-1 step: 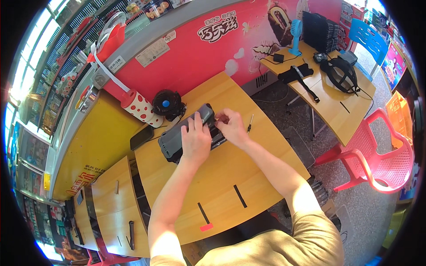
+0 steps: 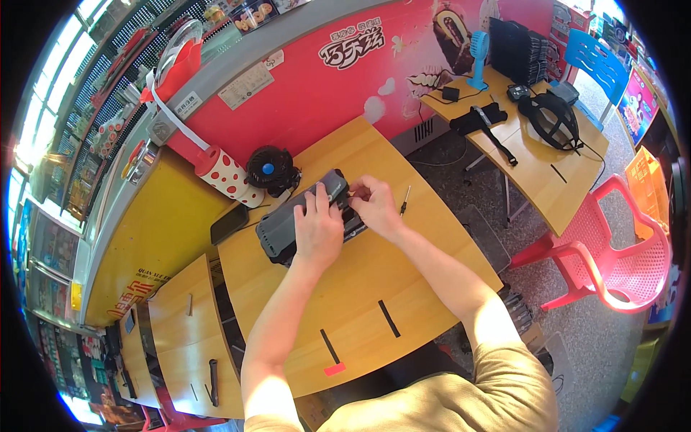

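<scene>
A long dark grey device with a rounded casing point(image 2: 281, 232) lies at a slant on the wooden table point(image 2: 317, 295). My left hand point(image 2: 319, 227) rests on its top, fingers stretched out and slightly apart. At the device's right end, my right hand point(image 2: 372, 204) has thumb and fingers pinched together against its side. Whatever is between those fingertips is too small and hidden to make out. A thin screwdriver point(image 2: 406, 201) lies just right of my right hand.
Behind the device stand a black fan point(image 2: 273, 170) and a white cup with red dots point(image 2: 224, 173). A black phone point(image 2: 229, 224) lies left of it. To the right are a second table point(image 2: 525, 158) holding a headset strap point(image 2: 551, 122), and a pink chair point(image 2: 612, 252).
</scene>
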Tool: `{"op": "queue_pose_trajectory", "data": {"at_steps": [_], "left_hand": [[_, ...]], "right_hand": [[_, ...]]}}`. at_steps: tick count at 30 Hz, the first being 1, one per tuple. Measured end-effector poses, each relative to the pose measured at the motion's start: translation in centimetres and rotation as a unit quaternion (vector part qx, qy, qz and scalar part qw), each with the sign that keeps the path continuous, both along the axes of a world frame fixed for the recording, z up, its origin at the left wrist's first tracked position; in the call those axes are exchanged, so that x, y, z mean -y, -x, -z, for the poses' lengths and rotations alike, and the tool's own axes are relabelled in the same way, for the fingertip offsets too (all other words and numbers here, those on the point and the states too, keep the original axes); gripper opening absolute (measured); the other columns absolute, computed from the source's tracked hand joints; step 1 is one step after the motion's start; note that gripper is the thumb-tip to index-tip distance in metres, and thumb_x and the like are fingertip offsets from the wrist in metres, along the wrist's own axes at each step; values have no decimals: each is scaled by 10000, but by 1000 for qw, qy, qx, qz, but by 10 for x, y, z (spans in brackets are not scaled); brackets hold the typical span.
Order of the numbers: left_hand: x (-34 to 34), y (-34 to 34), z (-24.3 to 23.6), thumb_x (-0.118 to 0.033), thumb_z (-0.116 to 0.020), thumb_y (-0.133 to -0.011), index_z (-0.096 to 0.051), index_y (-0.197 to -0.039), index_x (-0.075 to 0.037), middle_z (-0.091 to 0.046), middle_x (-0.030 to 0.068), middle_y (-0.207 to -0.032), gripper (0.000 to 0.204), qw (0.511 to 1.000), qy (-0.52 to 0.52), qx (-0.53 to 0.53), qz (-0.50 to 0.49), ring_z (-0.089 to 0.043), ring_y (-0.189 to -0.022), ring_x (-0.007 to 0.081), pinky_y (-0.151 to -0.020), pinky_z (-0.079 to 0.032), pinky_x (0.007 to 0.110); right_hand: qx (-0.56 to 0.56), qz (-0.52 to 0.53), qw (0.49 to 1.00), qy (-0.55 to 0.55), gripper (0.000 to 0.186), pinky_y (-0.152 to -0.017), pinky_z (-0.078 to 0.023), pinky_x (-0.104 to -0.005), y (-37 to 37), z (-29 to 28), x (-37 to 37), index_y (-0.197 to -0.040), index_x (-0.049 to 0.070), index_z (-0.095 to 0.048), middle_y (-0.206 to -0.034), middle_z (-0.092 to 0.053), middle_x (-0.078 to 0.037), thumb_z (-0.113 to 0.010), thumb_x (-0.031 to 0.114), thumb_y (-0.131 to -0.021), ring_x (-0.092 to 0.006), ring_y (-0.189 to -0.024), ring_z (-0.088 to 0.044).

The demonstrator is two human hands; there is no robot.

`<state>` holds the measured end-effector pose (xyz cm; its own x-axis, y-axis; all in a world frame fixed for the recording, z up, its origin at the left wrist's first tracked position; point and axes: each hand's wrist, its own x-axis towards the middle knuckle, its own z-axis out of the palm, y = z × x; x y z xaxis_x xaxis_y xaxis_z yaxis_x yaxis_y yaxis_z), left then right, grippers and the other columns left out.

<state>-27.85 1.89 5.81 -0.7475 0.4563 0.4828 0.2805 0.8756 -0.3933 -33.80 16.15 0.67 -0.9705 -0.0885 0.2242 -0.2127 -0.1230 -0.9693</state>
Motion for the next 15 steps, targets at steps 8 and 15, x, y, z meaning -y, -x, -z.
{"op": "queue_pose_trajectory", "data": {"at_steps": [8,15], "left_hand": [[-1,1,-13,-168,-663,-835,-651,-1048,61,-529,251,-1296,312,994,-74,75,7,-538,-1124,376,-876,-430,478],[7,9,-9,-86,-599,-885,-631,-1095,60,-546,230,-1278,258,994,-80,72,25,-547,-1117,344,-871,-434,444]], "right_hand": [[96,-61,986,123,158,-586,-462,-240,-1,-10,-4,-974,-16,-597,-773,-636,-41,-666,-26,-833,-91,-696,-598],[46,-16,997,-56,150,-676,-506,-327,0,2,-7,-960,-34,-651,-798,-663,-102,-664,15,-819,-183,-768,-643]]}}
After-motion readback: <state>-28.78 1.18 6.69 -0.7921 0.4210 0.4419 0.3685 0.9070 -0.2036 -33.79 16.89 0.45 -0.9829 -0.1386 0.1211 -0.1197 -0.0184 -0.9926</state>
